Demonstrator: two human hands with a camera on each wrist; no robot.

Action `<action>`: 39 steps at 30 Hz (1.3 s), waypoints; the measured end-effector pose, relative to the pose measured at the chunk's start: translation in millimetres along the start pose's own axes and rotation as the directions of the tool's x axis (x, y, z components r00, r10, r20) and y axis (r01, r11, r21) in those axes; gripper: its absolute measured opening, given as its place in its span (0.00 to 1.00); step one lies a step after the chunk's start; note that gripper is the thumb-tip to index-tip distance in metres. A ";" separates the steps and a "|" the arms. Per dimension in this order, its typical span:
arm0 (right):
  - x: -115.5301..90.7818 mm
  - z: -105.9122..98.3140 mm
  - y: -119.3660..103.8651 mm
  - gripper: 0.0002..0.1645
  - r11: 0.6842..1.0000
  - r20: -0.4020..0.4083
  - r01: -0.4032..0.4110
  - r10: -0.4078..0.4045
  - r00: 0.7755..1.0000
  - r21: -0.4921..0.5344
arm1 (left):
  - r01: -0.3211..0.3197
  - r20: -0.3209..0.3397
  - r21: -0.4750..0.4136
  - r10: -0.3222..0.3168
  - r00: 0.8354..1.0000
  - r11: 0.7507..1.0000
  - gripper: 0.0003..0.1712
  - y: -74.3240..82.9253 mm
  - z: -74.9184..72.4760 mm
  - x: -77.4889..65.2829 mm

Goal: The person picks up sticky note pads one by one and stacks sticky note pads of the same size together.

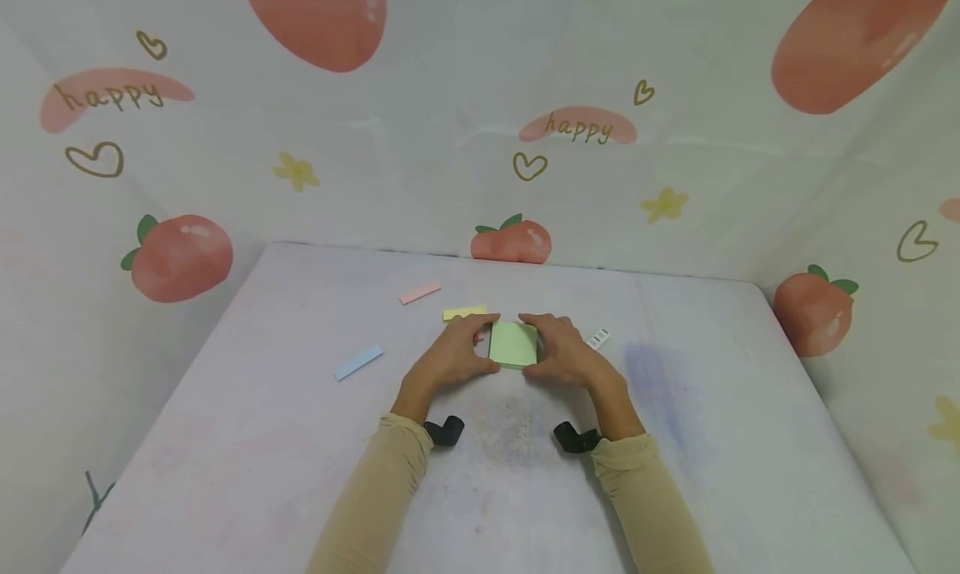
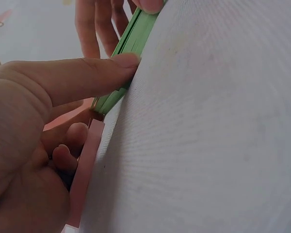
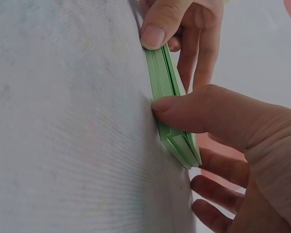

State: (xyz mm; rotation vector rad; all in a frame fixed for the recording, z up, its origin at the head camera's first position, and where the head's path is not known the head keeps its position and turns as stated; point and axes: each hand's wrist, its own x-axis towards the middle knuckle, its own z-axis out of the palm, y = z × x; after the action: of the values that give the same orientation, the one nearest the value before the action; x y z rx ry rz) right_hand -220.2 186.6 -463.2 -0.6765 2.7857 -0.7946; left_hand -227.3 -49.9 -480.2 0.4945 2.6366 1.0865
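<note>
The left hand (image 1: 453, 351) and right hand (image 1: 564, 351) pinch opposite sides of the green square (image 1: 513, 342) on the desk (image 1: 262, 441). Its layers look gathered into one piece, so that part seems largely done; slight gaps along the edges perhaps leave some squaring up. The blue strip (image 1: 358, 363) and yellow strip (image 1: 464, 313) lie apart from it.

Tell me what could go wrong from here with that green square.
The green square shows gaps between layers along its side, so pressure from the left grip and right grip might shift them. The left grip also sits right beside a pink block, which it might nudge.
</note>
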 end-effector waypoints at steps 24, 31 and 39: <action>3.0 -0.5 -1.2 0.50 0.999 0.046 0.006 -0.004 0.999 -0.042 | -0.023 0.016 -0.089 0.025 1.000 0.996 0.48 -3.7 -16.3 -4.3; 5.0 -3.2 0.0 0.51 0.999 0.063 -0.007 0.009 0.998 -0.037 | 0.011 -0.039 -0.146 -0.017 0.999 0.989 0.46 -6.5 -37.9 -10.9; 2.7 -8.4 -1.8 0.51 1.000 0.068 -0.010 0.011 0.998 -0.017 | 0.070 -0.087 -0.168 -0.086 0.992 0.983 0.42 -20.3 -52.6 -18.8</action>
State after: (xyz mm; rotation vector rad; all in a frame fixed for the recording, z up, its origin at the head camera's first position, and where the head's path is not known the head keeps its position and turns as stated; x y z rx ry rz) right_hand -224.2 187.8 -455.2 -0.6782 2.7355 -0.7332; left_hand -232.9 -104.1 -456.5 0.3099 2.5911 1.3182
